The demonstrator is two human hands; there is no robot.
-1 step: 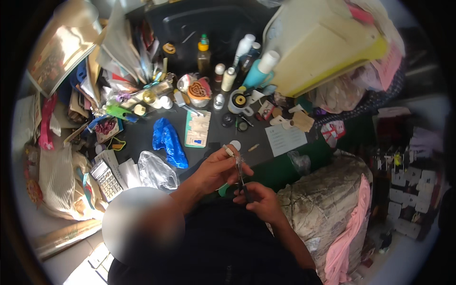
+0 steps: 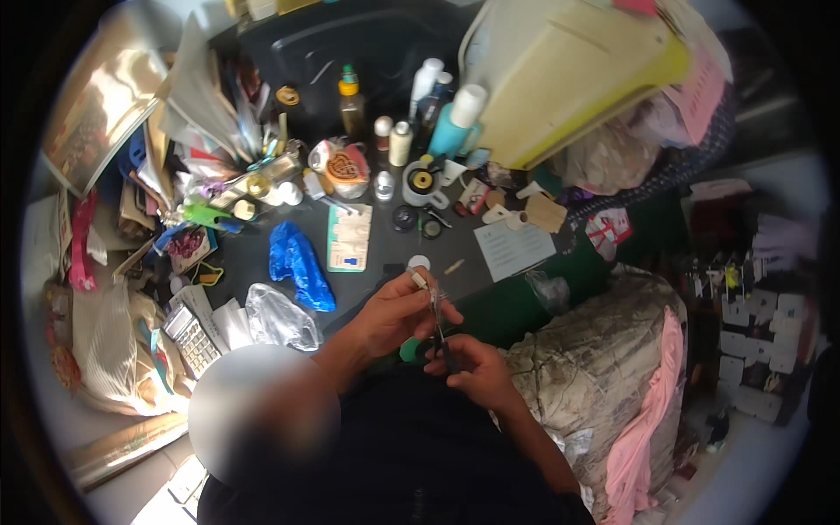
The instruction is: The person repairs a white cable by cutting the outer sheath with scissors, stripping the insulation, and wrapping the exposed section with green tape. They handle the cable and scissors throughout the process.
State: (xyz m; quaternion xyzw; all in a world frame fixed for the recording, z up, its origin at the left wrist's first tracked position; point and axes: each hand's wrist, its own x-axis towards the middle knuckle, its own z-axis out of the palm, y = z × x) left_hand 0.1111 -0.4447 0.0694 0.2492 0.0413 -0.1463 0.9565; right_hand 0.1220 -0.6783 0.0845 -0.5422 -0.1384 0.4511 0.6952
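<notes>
Left hand (image 2: 394, 315): pinching small pale piece (image 2: 419, 279), partly covered, outline blurred. Right hand (image 2: 478, 366): gripping dark-handled metal tool (image 2: 441, 338), tip indistinct.

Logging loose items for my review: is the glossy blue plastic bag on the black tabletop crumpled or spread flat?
Crumpled: the glossy blue plastic bag lies bunched, with creases and shiny ridges across it.

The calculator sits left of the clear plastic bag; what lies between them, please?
In the head view, white papers lie between the calculator and the clear plastic bag.
</notes>
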